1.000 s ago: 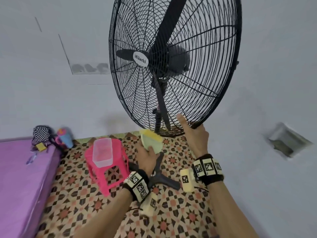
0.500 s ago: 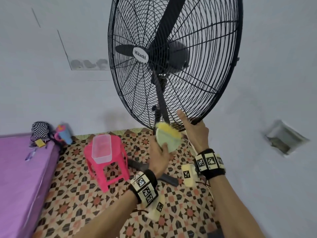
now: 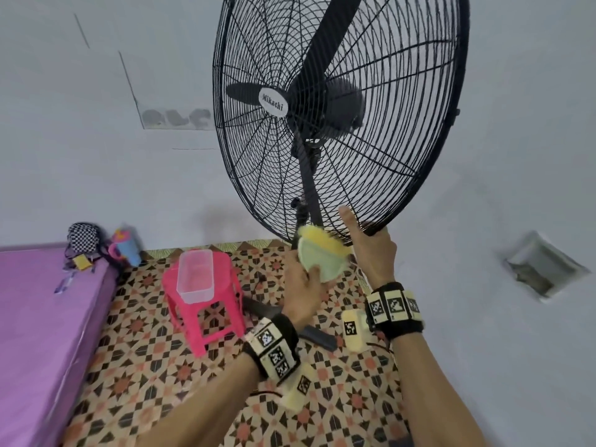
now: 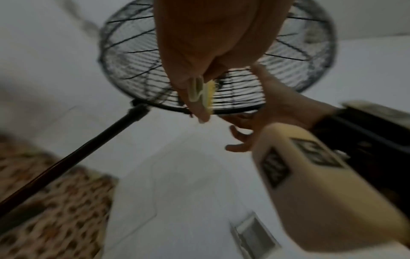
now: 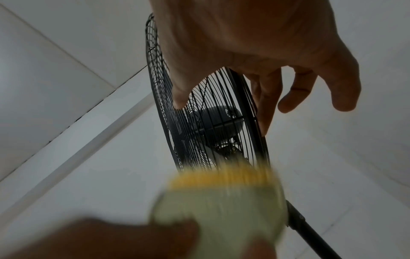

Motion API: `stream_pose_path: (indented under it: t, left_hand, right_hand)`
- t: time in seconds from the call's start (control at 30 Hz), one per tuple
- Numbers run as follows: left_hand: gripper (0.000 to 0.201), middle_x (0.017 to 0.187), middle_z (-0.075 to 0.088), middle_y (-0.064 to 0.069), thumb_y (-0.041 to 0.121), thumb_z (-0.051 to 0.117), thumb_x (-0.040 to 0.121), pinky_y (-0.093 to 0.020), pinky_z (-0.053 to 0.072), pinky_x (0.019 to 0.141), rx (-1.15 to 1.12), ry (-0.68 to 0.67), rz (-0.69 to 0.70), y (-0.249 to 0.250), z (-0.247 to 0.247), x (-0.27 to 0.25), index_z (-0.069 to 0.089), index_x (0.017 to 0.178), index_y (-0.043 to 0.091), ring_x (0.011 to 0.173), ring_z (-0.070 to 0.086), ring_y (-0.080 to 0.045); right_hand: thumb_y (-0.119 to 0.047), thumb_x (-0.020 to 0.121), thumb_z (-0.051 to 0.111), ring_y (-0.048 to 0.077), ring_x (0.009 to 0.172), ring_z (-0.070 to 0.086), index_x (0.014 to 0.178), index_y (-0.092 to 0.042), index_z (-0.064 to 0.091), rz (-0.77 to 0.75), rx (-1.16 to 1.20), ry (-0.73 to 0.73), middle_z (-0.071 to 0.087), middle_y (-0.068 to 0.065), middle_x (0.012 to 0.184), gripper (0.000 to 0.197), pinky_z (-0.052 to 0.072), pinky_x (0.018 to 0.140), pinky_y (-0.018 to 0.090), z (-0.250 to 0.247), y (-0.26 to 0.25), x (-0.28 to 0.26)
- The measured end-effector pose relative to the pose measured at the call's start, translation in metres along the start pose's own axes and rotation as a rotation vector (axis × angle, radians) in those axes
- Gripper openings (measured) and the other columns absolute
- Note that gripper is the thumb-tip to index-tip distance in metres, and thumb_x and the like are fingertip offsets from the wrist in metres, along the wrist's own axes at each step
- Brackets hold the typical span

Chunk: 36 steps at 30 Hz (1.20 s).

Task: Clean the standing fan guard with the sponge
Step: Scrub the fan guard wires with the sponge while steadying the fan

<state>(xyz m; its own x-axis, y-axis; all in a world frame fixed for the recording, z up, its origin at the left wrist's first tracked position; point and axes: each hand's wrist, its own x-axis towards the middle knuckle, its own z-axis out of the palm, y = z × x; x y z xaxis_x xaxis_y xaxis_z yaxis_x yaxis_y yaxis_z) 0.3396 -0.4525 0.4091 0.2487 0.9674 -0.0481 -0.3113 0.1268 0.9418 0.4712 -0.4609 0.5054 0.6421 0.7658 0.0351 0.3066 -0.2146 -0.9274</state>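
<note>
I see the black wire fan guard (image 3: pixel 380 101), round and domed, tilted above the patterned floor (image 3: pixel 161 375). My left hand (image 3: pixel 301 293) pinches the yellow-green sponge (image 3: pixel 322 256) at its bottom rim; my right hand (image 3: pixel 371 250) clasps that rim, thumb raised.

Fan pole (image 3: pixel 311 191) blocks behind guard btm; open air left, above pink stool (image 3: pixel 206 304) (floor-level).

Black wire guard (image 3: pixel 371 175) – spongy sponge (image 3: pixel 322 256) (glossy stool (image 3: pixel 206 304)).
</note>
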Motion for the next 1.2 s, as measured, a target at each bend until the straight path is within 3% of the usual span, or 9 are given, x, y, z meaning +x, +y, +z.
stream_pose_path:
  t: [0.13,0.4,0.53,0.63,0.73,0.8,0.9,1.03,1.2]
  left_hand:
    - [0.036,0.154,0.046,-0.018,0.003,0.045,0.108,-0.032,0.065,0.076,0.047,0.235,-0.157,-0.007,-0.03,0.031,0.032,0.135,0.024,0.125,0.061,-0.037]
    - [0.031,0.134,0.058,0.014,0.009,0.045,0.11,-0.041,0.064,0.085,0.11,-0.085,0.119,0.028,0.018,-0.018,0.033,0.137,0.017,0.118,0.068,-0.02]
    - [0.027,0.141,0.055,-0.007,0.011,0.05,0.109,-0.032,0.065,0.074,0.208,-0.089,0.103,0.051,0.004,-0.016,0.041,0.134,0.017,0.112,0.069,-0.026]
    - [0.033,0.125,0.063,0.003,0.017,0.058,0.107,-0.043,0.066,0.072,0.353,-0.036,0.257,0.068,-0.018,-0.003,0.044,0.135,0.022,0.107,0.071,-0.022]
    - [0.052,0.118,0.063,0.007,0.012,0.065,0.103,-0.042,0.066,0.069,0.33,-0.031,0.29,0.087,-0.027,0.007,0.035,0.143,0.025,0.099,0.074,-0.016]
    - [0.038,0.121,0.067,-0.007,0.01,0.066,0.101,-0.04,0.066,0.069,0.333,-0.067,0.251,0.095,-0.027,0.011,0.046,0.132,0.021,0.093,0.076,-0.018]
    - [0.021,0.123,0.068,-0.015,0.017,0.068,0.101,-0.044,0.065,0.079,0.326,-0.196,0.245,0.093,-0.025,0.013,0.06,0.12,0.019,0.1,0.075,-0.022]
    - [0.062,0.132,0.066,0.017,0.044,0.074,0.089,-0.035,0.06,0.094,0.303,-0.284,0.295,0.086,-0.026,0.008,0.05,0.144,0.028,0.119,0.068,-0.011]
    - [0.059,0.132,0.057,0.041,0.024,0.072,0.098,-0.033,0.057,0.101,0.322,-0.233,0.399,0.089,-0.021,0.021,0.046,0.149,0.037,0.124,0.062,0.001]
  right_hand:
    - [-0.094,0.069,0.061,0.018,0.128,0.056,0.139,-0.031,0.058,-0.013,0.008,-0.012,0.064,-0.008,0.136,0.094,0.037,0.107,0.026,0.003,-0.001,-0.004]
    - [-0.087,0.073,0.064,0.017,0.134,0.053,0.145,-0.033,0.052,-0.005,0.064,0.028,0.061,-0.01,0.142,0.09,0.031,0.103,0.02,0.003,-0.004,-0.001]
    - [-0.093,0.069,0.062,0.018,0.135,0.052,0.149,-0.031,0.049,0.001,0.092,0.029,0.059,-0.01,0.144,0.101,0.036,0.112,0.031,0.003,0.003,-0.005]
    - [-0.085,0.075,0.064,0.018,0.135,0.051,0.152,-0.027,0.044,-0.006,0.14,0.05,0.056,-0.008,0.144,0.098,0.036,0.11,0.028,0.008,0.006,-0.006]
    - [-0.081,0.08,0.062,0.016,0.119,0.056,0.142,-0.028,0.05,0.045,0.131,0.024,0.056,-0.012,0.123,0.083,0.043,0.107,0.031,0.013,0.006,-0.013]
    - [-0.09,0.081,0.049,0.022,0.101,0.069,0.121,-0.018,0.063,0.163,0.119,-0.087,0.066,-0.005,0.108,0.084,0.059,0.093,0.044,0.016,0.007,-0.02]
    - [-0.086,0.09,0.024,0.024,0.066,0.073,0.088,-0.009,0.074,0.131,-0.019,-0.145,0.076,0.009,0.077,0.091,0.063,0.071,0.037,0.02,0.008,-0.029]
    - [-0.08,0.092,0.022,0.017,0.06,0.062,0.085,-0.01,0.073,0.009,-0.048,-0.064,0.07,0.008,0.073,0.087,0.048,0.055,0.027,0.028,0.007,-0.023]
    - [-0.075,0.096,0.03,0.012,0.047,0.051,0.089,-0.008,0.07,0.023,0.24,-0.144,0.057,0.0,0.056,0.079,0.038,0.044,0.023,0.032,-0.003,-0.019]
